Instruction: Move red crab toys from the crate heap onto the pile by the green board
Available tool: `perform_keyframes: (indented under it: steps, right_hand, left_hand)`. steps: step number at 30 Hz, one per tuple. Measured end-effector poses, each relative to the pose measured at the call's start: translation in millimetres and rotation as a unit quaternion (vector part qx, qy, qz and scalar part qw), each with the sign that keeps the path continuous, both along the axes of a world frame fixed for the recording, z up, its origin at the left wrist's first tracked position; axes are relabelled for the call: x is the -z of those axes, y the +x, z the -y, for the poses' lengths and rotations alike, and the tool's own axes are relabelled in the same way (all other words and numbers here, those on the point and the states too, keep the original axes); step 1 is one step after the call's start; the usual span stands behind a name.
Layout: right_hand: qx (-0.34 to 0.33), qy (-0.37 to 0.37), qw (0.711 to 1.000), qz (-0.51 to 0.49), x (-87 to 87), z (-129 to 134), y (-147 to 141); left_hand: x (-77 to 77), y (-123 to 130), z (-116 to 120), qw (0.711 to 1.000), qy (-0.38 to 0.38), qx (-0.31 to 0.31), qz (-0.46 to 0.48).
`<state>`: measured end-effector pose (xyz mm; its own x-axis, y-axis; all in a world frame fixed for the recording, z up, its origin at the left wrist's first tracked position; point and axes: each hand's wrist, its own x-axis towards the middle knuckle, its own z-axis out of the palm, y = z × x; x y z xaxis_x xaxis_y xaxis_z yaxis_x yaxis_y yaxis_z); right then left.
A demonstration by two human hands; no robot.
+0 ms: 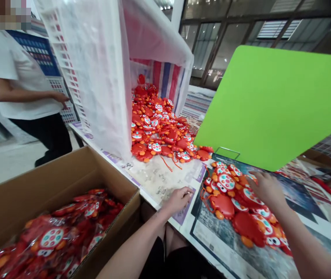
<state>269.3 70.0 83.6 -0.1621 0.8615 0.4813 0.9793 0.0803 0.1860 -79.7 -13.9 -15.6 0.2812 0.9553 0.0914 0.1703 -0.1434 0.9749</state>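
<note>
1. The left hand (179, 200), at lower centre of the frame, rests palm down on the printed paper sheets (165, 180) that cover the table, fingers loosely curled and holding nothing.
2. The right hand (265, 188), at centre right, lies on the near cluster of red crab toys (235, 205), fingers spread narrow over one of them; whether it has closed on a toy I cannot tell, since the fingertips are hidden behind the hand.
3. This near cluster sits just under the lower edge of a green board (272, 104) that fills the upper right of the frame.
4. A larger heap of loose crab toys (159, 124) spills from a tipped white crate (95, 69) lined with thin plastic, in the upper middle of the frame.
5. A cardboard box (37, 186) at lower left holds crab toys already sealed in clear bags (52, 236).
6. A second person in a white shirt (14, 73) stands at upper left, one hand near the crate's side.
7. By my judgement the step in hand is picking one loose toy from the near cluster. The next move calls for a firm pinch on a single crab without snagging the orange cords of its neighbours.
</note>
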Motion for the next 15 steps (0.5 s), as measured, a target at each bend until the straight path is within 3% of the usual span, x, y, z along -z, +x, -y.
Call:
perform_keyframes:
  steps: [4, 7, 15]
  right_hand:
    - [-0.047, -0.03, 0.998, -0.009, -5.1, -32, -29]
    - [-0.059, -0.092, 0.991, -0.074, -3.3, -75, -56]
    - [0.049, -0.167, 0.968, -0.182, 24.3, -210, -100]
  left_hand:
    - [-2.1, -1, 1, 0.998, 0.043, 0.008, -0.045]
    - [-5.0, -1, 2, 0.996, 0.063, 0.013, -0.064]
    - [-5.4, 1, -1, 0.988, 0.093, 0.026, -0.117]
